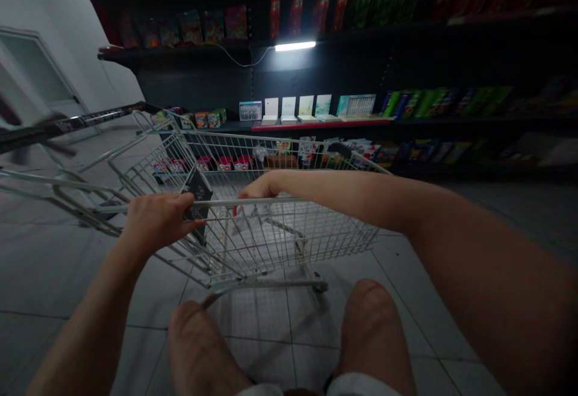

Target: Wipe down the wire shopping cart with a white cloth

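A wire shopping cart (pixel 289 245) stands sideways before me. My left hand (pixel 153 218) is closed around the near side's top rail, close to a dark panel (pixel 197 188) in the cart. Over that same rail goes my right arm, so that my right hand (pixel 261 186) is down inside the basket. Its fingers are partly hidden by the wires and appear closed on a crumpled white cloth (pixel 253 209), which lies against the inner side of the near mesh.
Behind the cart run dark shelves with bottles (pixel 297 8), boxes (pixel 356 106) and packets, under a lit lamp (pixel 295 46). The cart's push handle (pixel 76 122) reaches to the left. My bare knees (pixel 372 312) are close below the basket, above the tiled floor (pixel 271 354).
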Available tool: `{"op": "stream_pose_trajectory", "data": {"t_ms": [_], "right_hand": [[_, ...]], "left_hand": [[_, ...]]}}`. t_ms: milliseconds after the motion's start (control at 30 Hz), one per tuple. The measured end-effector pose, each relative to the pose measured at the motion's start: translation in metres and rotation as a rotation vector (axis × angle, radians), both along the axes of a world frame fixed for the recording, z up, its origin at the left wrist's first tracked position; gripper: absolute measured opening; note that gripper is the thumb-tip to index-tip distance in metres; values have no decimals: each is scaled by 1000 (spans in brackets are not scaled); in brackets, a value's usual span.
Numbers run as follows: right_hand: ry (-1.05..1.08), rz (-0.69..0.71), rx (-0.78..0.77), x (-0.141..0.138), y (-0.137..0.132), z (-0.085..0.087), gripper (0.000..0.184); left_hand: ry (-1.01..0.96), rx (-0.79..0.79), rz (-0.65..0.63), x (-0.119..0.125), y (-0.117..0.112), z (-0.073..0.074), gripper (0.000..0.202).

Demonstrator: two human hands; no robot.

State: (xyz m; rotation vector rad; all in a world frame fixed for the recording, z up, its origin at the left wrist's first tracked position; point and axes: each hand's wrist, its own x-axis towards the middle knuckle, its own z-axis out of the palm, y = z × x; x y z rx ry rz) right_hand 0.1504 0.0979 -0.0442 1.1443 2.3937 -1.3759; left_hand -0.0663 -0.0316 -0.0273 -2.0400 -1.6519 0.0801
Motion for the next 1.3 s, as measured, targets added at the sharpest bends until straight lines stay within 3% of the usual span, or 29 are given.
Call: {"op": "stream_pose_trajectory", "data": {"t_ms": [67, 133, 300, 367, 533, 633, 700, 767, 867, 1000, 1100, 1200, 1300], "right_hand": [[0, -42, 112, -1, -1, -9, 11], [26, -60, 171, 3, 0, -8, 11], [15, 33, -34, 22, 5, 19, 23], [13, 25, -59, 26, 5, 21, 28], [-63, -75, 267, 26, -1, -6, 30], [-59, -44, 383, 28, -2, -4, 29], [-53, -19, 325, 32, -2, 9, 25], [-57, 10, 141, 34, -3, 20, 20], [-34, -55, -60, 32, -5, 16, 17], [116, -280, 66, 28, -6, -7, 13], [180, -156, 44, 23, -7, -3, 17], [412, -76, 300, 8, -22, 11, 31], [596, 117, 846, -14, -47, 5, 33]], "left_hand": [[4, -4, 7, -2, 0, 1, 48], [9, -10, 17, -4, 0, 3, 47], [15, -21, 36, -7, 0, 2, 48], [16, -16, 35, -9, 1, 1, 48], [15, 7, 16, -11, 2, 0, 48], [21, 3, 9, -11, 1, -1, 47], [24, 0, 7, -12, 2, -1, 47], [25, 0, 16, -14, 2, -1, 48], [29, 2, 26, -15, 3, -1, 48], [25, -22, 27, -18, 4, 0, 49], [22, -32, 19, -21, 6, -1, 50], [20, -29, 14, -25, 7, -3, 51], [30, -17, -2, -26, 7, -4, 51]]}}
